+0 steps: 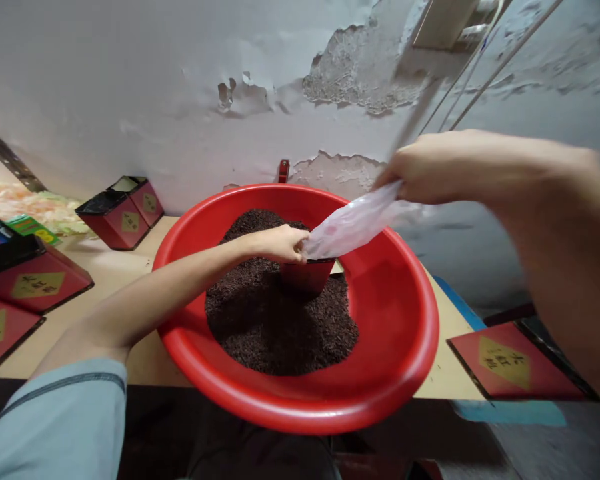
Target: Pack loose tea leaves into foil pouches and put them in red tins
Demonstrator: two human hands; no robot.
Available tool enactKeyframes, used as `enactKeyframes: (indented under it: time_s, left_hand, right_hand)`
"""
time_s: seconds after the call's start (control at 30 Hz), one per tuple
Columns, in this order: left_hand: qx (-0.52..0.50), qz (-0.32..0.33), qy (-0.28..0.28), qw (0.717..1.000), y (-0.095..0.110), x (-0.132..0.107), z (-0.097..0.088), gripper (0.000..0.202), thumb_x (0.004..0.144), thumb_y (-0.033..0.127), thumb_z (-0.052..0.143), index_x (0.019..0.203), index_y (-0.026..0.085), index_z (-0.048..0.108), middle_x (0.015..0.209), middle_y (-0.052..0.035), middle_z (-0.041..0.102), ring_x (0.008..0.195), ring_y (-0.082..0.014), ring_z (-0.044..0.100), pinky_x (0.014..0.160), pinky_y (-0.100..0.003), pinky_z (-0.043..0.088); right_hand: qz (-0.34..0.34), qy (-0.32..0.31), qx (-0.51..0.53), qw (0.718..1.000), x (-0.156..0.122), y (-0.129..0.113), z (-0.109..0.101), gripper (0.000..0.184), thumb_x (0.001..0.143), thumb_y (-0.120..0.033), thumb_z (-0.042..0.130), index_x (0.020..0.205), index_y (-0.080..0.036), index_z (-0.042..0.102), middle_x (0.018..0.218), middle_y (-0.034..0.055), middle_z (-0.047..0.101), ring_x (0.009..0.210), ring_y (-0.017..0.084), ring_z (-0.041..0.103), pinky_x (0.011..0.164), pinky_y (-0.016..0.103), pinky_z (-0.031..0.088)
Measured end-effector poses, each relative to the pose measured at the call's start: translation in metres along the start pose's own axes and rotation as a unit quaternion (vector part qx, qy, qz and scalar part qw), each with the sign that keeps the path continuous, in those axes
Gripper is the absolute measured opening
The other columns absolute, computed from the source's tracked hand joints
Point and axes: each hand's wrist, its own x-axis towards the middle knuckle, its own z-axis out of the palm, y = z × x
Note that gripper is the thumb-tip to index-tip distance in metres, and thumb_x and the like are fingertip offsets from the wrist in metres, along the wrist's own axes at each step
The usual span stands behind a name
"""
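A big red basin (300, 407) holds a heap of small dark reddish-brown grains (260, 327). Sunk partly into the grains stands a small red box (310, 277). Above the box, a thin translucent plastic bag (350, 227) is stretched between my hands, its lower end at the box's top. The fingers of my left hand (283, 244) are closed on the bag's lower end, right by the box's rim. My right hand (430, 170) grips the bag's other end, higher up and to the right. What the bag contains, if anything, I cannot make out.
Red boxes with yellow diamond labels stand on the wooden table at left, including a joined pair (123, 217) and a larger box (37, 280). Another labelled box (515, 360) lies at right. Behind the basin rises a white wall (155, 87) with peeling plaster.
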Motion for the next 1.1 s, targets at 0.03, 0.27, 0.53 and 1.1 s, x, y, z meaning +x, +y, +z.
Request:
enactKeyframes:
  time_s: [0.03, 0.27, 0.53, 1.1]
  left_hand:
    - [-0.002, -0.006, -0.022, 1.0, -0.001, -0.001, -0.002, 0.035, 0.079, 0.025, 0.068, 0.114, 0.019, 0.072, 0.105, -0.0071, 0.08, 0.089, -0.0228, 0.075, 0.075, -0.031, 0.056]
    - [-0.124, -0.072, 0.209, 0.967, -0.004, -0.019, -0.027, 0.067, 0.082, 0.061, 0.068, 0.129, 0.013, 0.063, 0.113, -0.0172, 0.077, 0.089, -0.0264, 0.075, 0.071, -0.036, 0.058]
    - [-0.106, 0.091, 0.314, 0.939, -0.019, -0.01, -0.005, 0.079, 0.084, 0.029, 0.07, 0.154, 0.016, 0.036, 0.116, -0.0127, 0.074, 0.094, -0.0241, 0.072, 0.086, -0.04, 0.06]
    - [0.043, 0.107, 0.398, 0.91, 0.005, -0.041, -0.026, 0.048, 0.097, 0.037, 0.055, 0.141, 0.018, 0.057, 0.141, -0.0163, 0.066, 0.112, -0.0226, 0.071, 0.094, -0.038, 0.057]
  right_hand:
    - [-0.005, 0.0, -0.008, 1.0, 0.005, -0.007, 0.005, 0.033, 0.084, -0.045, 0.072, 0.115, -0.033, 0.076, 0.092, 0.011, 0.071, 0.099, 0.034, 0.067, 0.078, 0.044, 0.053]
    - [-0.066, -0.023, -0.104, 0.992, 0.025, -0.066, 0.07, 0.019, 0.09, -0.026, 0.067, 0.107, -0.025, 0.076, 0.113, 0.0151, 0.065, 0.116, 0.035, 0.056, 0.095, 0.05, 0.047]
    - [-0.011, 0.189, 0.184, 0.965, 0.014, -0.063, 0.105, 0.059, 0.085, -0.033, 0.072, 0.139, -0.022, 0.05, 0.123, 0.0138, 0.063, 0.106, 0.027, 0.063, 0.086, 0.044, 0.055]
    - [-0.048, 0.155, 0.173, 0.972, -0.017, -0.048, 0.091, 0.052, 0.079, -0.003, 0.043, 0.122, -0.016, 0.07, 0.085, 0.0043, 0.067, 0.072, 0.014, 0.058, 0.07, 0.028, 0.048]
